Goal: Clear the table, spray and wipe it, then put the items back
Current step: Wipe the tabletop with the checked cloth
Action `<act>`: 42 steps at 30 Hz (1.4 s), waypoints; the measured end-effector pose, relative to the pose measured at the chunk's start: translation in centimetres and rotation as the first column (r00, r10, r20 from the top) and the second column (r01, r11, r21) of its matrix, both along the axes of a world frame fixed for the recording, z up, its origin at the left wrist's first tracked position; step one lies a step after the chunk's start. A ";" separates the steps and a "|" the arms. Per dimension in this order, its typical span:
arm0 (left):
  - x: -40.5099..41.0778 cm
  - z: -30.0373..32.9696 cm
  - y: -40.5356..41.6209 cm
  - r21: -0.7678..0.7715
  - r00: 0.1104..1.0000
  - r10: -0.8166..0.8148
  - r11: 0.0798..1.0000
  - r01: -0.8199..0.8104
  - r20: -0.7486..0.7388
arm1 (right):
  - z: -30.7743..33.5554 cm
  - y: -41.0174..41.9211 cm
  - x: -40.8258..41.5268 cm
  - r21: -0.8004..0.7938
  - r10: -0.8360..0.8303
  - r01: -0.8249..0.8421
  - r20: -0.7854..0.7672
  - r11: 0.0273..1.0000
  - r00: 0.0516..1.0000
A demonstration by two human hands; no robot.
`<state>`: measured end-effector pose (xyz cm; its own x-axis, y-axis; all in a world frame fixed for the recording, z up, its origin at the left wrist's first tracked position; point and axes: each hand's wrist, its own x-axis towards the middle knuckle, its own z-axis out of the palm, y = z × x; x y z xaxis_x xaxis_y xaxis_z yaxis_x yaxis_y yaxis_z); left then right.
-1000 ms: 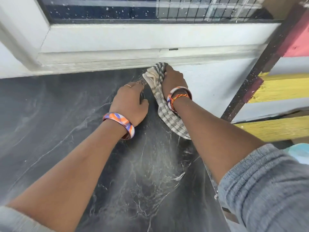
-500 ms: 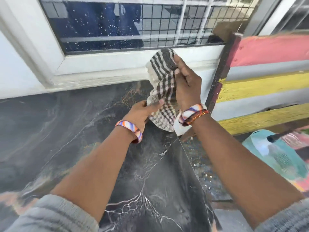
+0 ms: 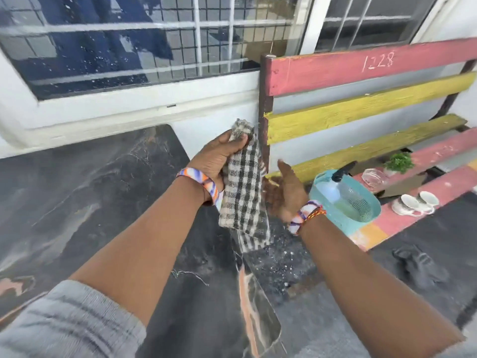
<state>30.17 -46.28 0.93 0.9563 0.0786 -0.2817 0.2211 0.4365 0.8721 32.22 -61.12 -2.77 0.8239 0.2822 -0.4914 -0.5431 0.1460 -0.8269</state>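
The black marble table (image 3: 98, 208) fills the lower left, its right edge running down the middle. My left hand (image 3: 216, 157) is shut on a black-and-white checked cloth (image 3: 242, 192), held up above the table's right edge so the cloth hangs down. My right hand (image 3: 286, 193) is open, palm up, just right of the cloth and apart from it. On the bench to the right stand a teal basket (image 3: 361, 215) with a clear spray bottle (image 3: 343, 187) in it, two white cups (image 3: 415, 201), a glass dish (image 3: 374, 178) and a small green plant (image 3: 398, 162).
A painted wooden bench (image 3: 361, 71) with red and yellow slats stands right of the table, against the white wall. A barred window (image 3: 144, 40) runs along the back. Grey floor (image 3: 426, 254) lies below the bench.
The cloth came off the table's back right corner and passed from my right hand to my left. My right hand let go and opened. The view swung right onto the bench.
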 end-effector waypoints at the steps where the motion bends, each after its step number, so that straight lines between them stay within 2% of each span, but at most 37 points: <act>1: -0.4 -0.4 -1.6 -0.020 0.999 -0.037 0.999 0.037 -0.003 | -1.0 -1.7 -0.9 -0.012 0.071 -0.071 -0.015 0.997 0.997; 3: -1.6 -0.9 -4.9 -0.077 0.997 -0.079 0.994 0.077 -0.022 | -2.2 -4.3 -2.9 -0.037 0.067 -0.065 0.043 0.997 0.997; 6: -3.2 -1.6 -10.2 -0.052 0.992 -0.113 0.993 0.110 -0.051 | -3.0 -9.3 -5.3 0.073 -0.002 0.000 0.021 0.997 1.000; 8: -3.8 -2.1 -13.2 0.009 0.990 -0.132 0.991 0.133 -0.055 | -4.0 -12.8 -5.9 0.241 0.017 -0.004 -0.051 0.971 0.999; 11: -4.6 -2.1 -16.9 0.083 0.983 -0.171 0.981 0.176 -0.064 | -4.1 -17.2 -7.2 0.387 -0.038 0.089 -0.136 0.918 0.990; 13: -4.7 -2.3 -19.3 0.206 0.981 -0.185 0.959 0.193 -0.057 | -4.1 -20.6 -7.5 0.421 -0.070 0.107 -0.103 0.901 0.992; 15: -4.5 -2.9 -20.9 0.373 0.991 -0.132 0.918 0.133 -0.029 | -4.2 -23.2 -7.6 0.479 -0.161 0.174 -0.067 0.860 0.985; 18: -3.9 -4.1 -22.9 0.474 0.993 -0.119 0.875 0.096 0.020 | -5.0 -27.4 -6.7 0.492 -0.328 0.303 -0.037 0.816 0.944; 20: -3.5 -4.7 -23.9 0.534 0.993 -0.120 0.839 0.108 -0.012 | -5.0 -29.5 -6.3 0.451 -0.354 0.321 -0.012 0.833 0.935; 23: -2.5 -5.4 -24.8 0.637 0.974 -0.211 0.740 0.216 -0.086 | -4.9 -31.9 -5.2 0.321 -0.233 0.198 0.074 0.926 0.970; 24: -2.1 -5.7 -25.0 0.657 0.962 -0.252 0.709 0.256 -0.102 | -5.1 -32.6 -4.6 0.221 -0.179 0.149 0.123 0.964 0.976; 26: -1.0 -6.2 -25.3 0.694 0.956 -0.278 0.670 0.263 -0.095 | -5.3 -33.4 -3.4 -0.123 -0.070 0.102 0.244 0.987 0.967; 27: -0.4 -6.6 -25.4 0.727 0.962 -0.249 0.640 0.250 -0.112 | -5.4 -33.7 -2.6 -0.315 0.006 0.099 0.316 0.944 0.949; 28: 0.2 -7.0 -25.5 0.755 0.969 -0.218 0.613 0.231 -0.119 | -5.8 -34.0 -1.7 -0.498 0.105 0.104 0.374 0.861 0.922; 30: 1.4 -8.2 -25.7 0.800 0.986 -0.134 0.580 0.155 -0.094 | -6.6 -34.3 0.2 -0.731 0.271 0.154 0.428 0.665 0.862; 32: 3.8 -10.0 -26.1 0.805 0.995 -0.079 0.586 0.091 -0.055 | -6.9 -34.5 2.5 -0.739 0.232 0.198 0.435 0.644 0.870; 35: 6.8 -11.5 -27.0 0.775 0.995 -0.074 0.625 0.093 -0.060 | -7.5 -35.5 6.1 -0.589 0.052 0.205 0.390 0.782 0.919; 39: 11.8 -13.9 -28.0 0.629 0.987 -0.082 0.762 0.154 -0.142 | -8.6 -36.4 11.5 -0.408 -0.116 0.189 0.197 0.893 0.974; 42: 14.7 -14.7 -28.9 0.481 0.983 -0.023 0.870 0.108 -0.179 | -9.3 -36.1 14.7 -0.302 -0.183 0.181 0.022 0.936 0.983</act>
<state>44.92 -75.17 -13.78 0.9082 0.1848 -0.3756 0.3911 -0.0548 0.9187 46.94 -97.25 -12.09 0.8440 -0.0343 -0.5353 -0.5360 -0.0126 -0.8441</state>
